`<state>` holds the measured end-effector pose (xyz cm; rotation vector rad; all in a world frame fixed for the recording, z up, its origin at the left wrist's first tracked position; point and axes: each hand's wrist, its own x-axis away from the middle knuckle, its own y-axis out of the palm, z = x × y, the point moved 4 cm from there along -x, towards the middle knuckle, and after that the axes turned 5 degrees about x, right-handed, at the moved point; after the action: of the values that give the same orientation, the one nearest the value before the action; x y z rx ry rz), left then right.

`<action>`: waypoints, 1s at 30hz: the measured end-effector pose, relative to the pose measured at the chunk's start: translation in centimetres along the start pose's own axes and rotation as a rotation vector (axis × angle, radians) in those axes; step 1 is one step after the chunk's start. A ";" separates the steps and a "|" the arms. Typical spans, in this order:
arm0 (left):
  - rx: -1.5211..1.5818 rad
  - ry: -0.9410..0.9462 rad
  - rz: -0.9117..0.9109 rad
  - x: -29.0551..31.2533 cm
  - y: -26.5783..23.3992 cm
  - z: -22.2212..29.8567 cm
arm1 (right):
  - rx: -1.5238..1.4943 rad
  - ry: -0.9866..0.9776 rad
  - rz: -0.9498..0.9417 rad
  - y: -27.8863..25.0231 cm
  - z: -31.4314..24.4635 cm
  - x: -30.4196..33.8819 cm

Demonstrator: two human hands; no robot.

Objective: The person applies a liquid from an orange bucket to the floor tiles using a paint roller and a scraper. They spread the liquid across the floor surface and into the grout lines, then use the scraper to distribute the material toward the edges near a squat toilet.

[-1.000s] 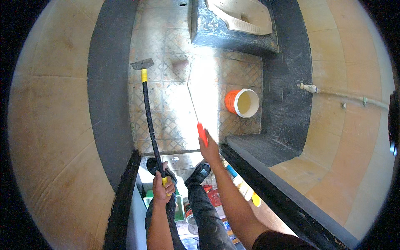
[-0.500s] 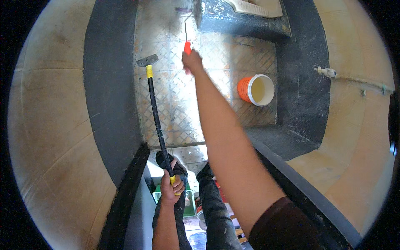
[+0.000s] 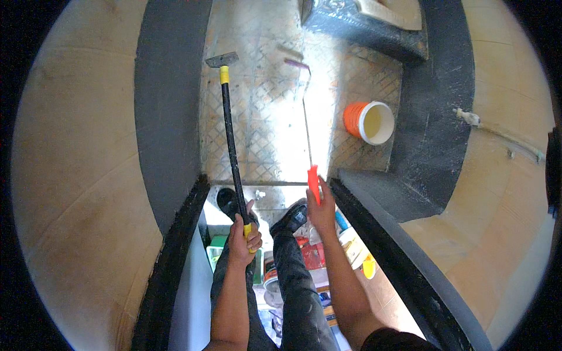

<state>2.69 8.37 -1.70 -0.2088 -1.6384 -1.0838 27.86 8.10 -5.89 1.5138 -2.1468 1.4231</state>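
My left hand [image 3: 243,238] grips the yellow-tipped end of a long black scraper handle [image 3: 230,128]. Its flat metal blade [image 3: 222,59] rests far out on the wet, diamond-patterned floor [image 3: 263,117]. My right hand [image 3: 321,209] holds the orange grip [image 3: 314,182] of a thin-shafted paint roller. The roller head [image 3: 297,64] lies on the floor near the far end, right of the scraper blade. My dark trouser legs and black shoes [image 3: 231,202] stand at the threshold below both tools.
An orange bucket [image 3: 369,121] with a pale inside lies tipped on the floor at the right. Black-coated wall bands [image 3: 167,105] flank the narrow floor; tan tiled walls rise beyond. A dark raised block [image 3: 357,26] sits at the far end. Paint cans and bottles [image 3: 310,254] crowd my feet.
My right arm has pulled back from a far reach; the roller grip is now near the threshold. The left hand and scraper have barely moved.
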 end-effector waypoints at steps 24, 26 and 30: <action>-0.070 -0.013 -0.013 -0.1 -1.2 -1.5 | 0.219 -0.224 0.058 1.7 -19.7 -31.2; -0.109 -0.027 -0.015 -0.4 -0.9 -1.9 | 0.143 -0.213 0.060 0.4 -21.8 -33.3; -0.186 -0.007 0.014 0.0 -0.8 -2.3 | 0.079 -0.226 0.002 -0.4 -22.0 -27.9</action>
<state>3.77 6.22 -2.14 -0.3454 -1.5405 -1.2264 33.42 42.94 -10.29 1.7803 -2.2397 1.4137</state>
